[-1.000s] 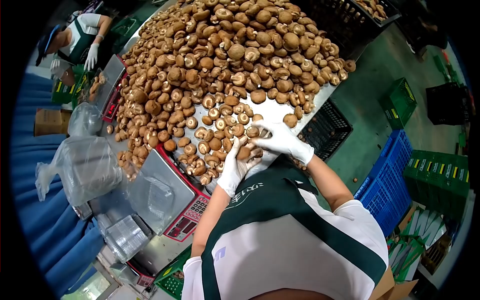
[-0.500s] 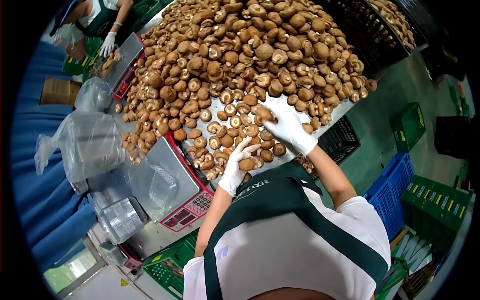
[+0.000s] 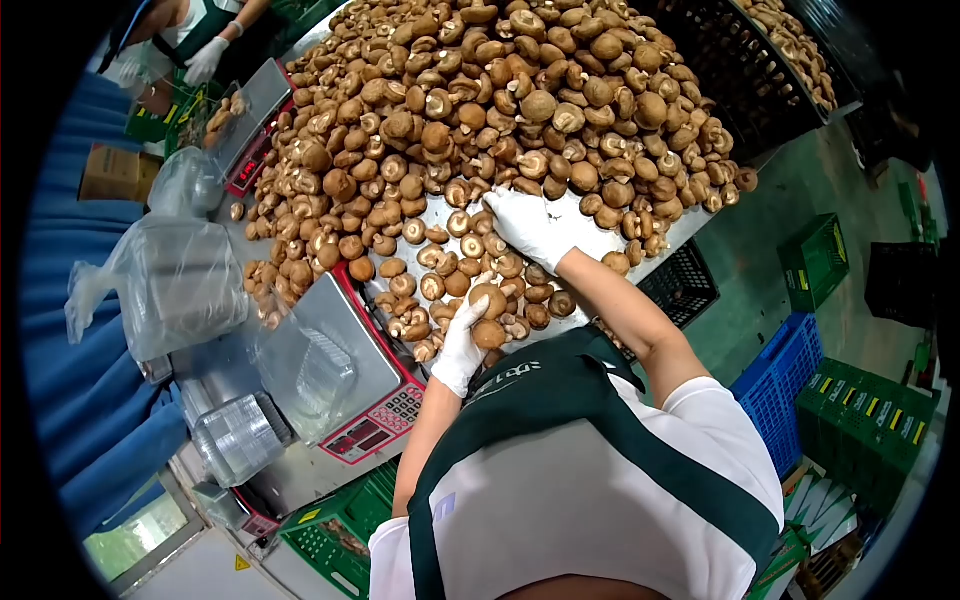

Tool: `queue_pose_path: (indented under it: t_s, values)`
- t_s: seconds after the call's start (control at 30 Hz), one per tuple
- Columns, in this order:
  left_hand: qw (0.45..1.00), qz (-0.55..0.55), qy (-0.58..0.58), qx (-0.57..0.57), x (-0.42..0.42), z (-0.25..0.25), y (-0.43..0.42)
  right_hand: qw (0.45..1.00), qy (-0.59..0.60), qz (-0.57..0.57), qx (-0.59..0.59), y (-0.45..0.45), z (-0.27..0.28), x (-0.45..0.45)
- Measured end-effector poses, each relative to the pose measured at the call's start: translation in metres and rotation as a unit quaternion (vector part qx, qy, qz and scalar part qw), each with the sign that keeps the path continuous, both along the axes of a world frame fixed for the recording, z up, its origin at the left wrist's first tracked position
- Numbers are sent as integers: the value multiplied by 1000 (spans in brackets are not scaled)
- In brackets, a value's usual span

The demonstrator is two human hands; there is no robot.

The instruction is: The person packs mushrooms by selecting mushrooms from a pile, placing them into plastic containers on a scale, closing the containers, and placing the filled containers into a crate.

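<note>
My left hand (image 3: 463, 348), in a white glove, is closed around a brown shiitake mushroom (image 3: 488, 300) near the table's front edge. Another mushroom (image 3: 488, 334) rests against its palm side. My right hand (image 3: 530, 228), gloved too, reaches left over the metal table (image 3: 590, 236), palm down with fingers stretched out. Its fingertips touch mushrooms at the foot of the big shiitake pile (image 3: 500, 110); nothing held shows in it. Between the hands lie several loose mushrooms (image 3: 471, 246), some stem side up.
To the left are a red-framed scale (image 3: 375, 440) with a clear plastic tray (image 3: 325, 370), stacked trays (image 3: 240, 435) and a plastic bag (image 3: 190, 285). Black crates (image 3: 680, 280) and a blue crate (image 3: 785, 375) stand right. A gloved co-worker's hand (image 3: 205, 62) is at upper left.
My right hand has moved left and slightly up, and the mushroom it held is gone from it. My left hand's fingers have closed around a mushroom. The co-worker's hand has shifted up.
</note>
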State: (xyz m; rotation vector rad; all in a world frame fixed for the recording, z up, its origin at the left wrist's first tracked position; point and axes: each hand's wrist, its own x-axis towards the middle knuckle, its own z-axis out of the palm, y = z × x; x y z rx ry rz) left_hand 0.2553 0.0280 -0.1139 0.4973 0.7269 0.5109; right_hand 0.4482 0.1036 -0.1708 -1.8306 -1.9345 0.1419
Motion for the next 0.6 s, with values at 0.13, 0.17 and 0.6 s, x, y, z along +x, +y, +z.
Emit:
queue_pose_path:
  t_s: [0.13, 0.17, 0.6]
  values:
    - [999, 26, -38, -26, -3, 1, 1, 985, 167, 40, 17, -41, 59, -22]
    - [996, -1, -81, -37, -8, -6, 4, 975, 209, 77, 13, -54, 73, -28]
    - [944, 63, -249, -205, -23, -18, 15, 997, -56, -54, 15, -11, 6, 37]
